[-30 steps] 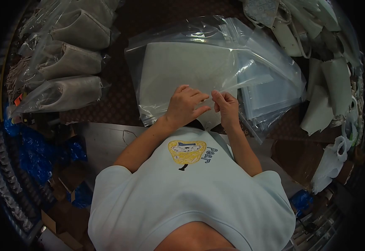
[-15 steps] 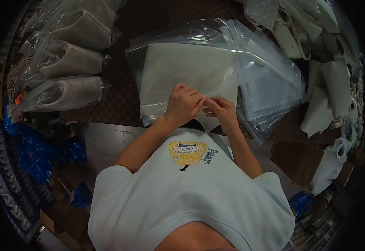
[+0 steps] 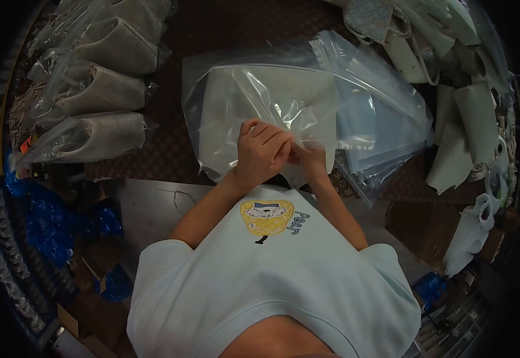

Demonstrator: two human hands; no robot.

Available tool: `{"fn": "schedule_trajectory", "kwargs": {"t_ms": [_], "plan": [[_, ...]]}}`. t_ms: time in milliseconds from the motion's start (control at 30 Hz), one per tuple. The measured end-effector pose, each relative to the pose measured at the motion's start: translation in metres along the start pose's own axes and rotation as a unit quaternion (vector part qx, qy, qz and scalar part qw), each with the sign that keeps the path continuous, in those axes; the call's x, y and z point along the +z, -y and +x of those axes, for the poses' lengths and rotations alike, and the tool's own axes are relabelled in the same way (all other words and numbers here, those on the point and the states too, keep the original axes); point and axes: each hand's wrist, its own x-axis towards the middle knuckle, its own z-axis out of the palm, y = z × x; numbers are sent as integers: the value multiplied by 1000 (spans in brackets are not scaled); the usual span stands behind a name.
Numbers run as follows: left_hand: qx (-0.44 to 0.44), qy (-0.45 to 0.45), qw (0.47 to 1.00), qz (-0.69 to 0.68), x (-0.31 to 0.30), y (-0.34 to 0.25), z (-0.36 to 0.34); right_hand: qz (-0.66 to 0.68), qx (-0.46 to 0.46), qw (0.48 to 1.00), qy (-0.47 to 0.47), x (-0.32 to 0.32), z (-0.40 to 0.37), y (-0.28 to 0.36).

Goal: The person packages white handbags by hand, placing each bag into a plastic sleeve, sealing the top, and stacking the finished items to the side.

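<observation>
Clear plastic bag [image 3: 284, 114]: film, smoother earlier, now creased towards our fingers [image 3: 280, 145]. Pale grey panel [image 3: 233, 98]: beneath film, just beyond them. Left hand [image 3: 263, 150], right hand [image 3: 309, 158]: pinching film; we'd best pull lightly, evenly.

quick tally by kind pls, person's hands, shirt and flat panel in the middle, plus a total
Bare left hand and bare right hand: 2
Pale short-sleeved cloth shirt: 1
Broad, flat off-white panel under clear plastic film: 1
Total: 4
</observation>
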Motion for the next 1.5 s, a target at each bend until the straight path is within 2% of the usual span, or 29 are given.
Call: {"fn": "schedule_trajectory", "kwargs": {"t_ms": [33,67,133,167,200,233,300,367,400,467,600,767,833,867,933,1000,1067,1133,1167,1200,1233,1267,1300,1333,1367,1400,1433,1467,1500], "plan": [[-1,-4,1000,6,-7,-3,7,-52,43,998,-10,-2,2,1],[-2,-16,1000,14,-10,-3,14,-60,36,998,-5,-8,4,6],[-19,13,999,42,-16,7,9,-363,-55,928,57,-3,-28,41],[-27,36,996,71,-17,12,11,-363,-59,928,56,2,-33,59],[-24,36,997,71,-19,11,13,-441,-255,860,-41,7,-39,75],[-7,49,997,64,-22,6,14,-494,-432,742,-136,10,-44,81],[12,59,997,56,-24,2,13,-526,-439,716,-134,4,-27,80],[32,82,993,73,-27,5,12,-612,-411,673,-64,-6,-8,67],[29,77,994,76,-29,9,11,-613,-415,670,-61,-8,-7,70],[9,141,980,140,-38,21,2,-614,-395,683,-39,-11,-9,75],[6,141,980,144,-56,41,-7,-630,-398,666,-30,-24,-5,84],[-45,165,935,311,-110,93,-26,-663,-348,651,-126,-81,7,117],[-179,186,904,340,-130,114,-31,-708,-214,650,-178,-103,13,131],[-177,183,905,342,-129,121,-25,-706,-217,650,-180,-104,21,131],[-289,215,884,298,-123,137,-8,-729,-216,625,-176,-105,42,129],[-307,233,852,353,-122,155,36,-769,-206,574,-190,-98,64,155],[-299,70,903,301,-140,154,86,-761,-266,520,-282,-90,66,195],[-230,-189,949,103,-165,106,125,-607,-444,539,-380,-85,43,232],[-230,-189,949,103,-169,92,127,-606,-444,540,-380,-88,39,238],[-121,-329,933,85,-171,79,126,-439,-586,567,-377,-93,37,242],[-8,-459,886,63,-172,73,127,-250,-700,566,-356,-97,36,245],[-52,-386,920,40,-160,96,111,-247,-701,565,-357,-97,40,236],[-92,-309,946,17,-140,127,88,-287,-575,683,-348,-98,51,215],[-233,-274,930,-76,-115,134,82,-318,-428,780,-328,-100,66,189],[-369,-227,886,-166,-90,141,76,-194,-362,875,-257,-104,92,159],[-463,-241,813,-258,-73,166,63,-64,-285,940,-177,-108,121,133],[-547,-249,721,-344,-56,190,55,39,-208,966,-151,-108,137,116],[-545,-249,722,-346,-43,205,54,142,-128,974,-120,-105,152,103],[-564,-271,664,-410,-32,218,54,143,-130,974,-119,-104,170,90]]}}
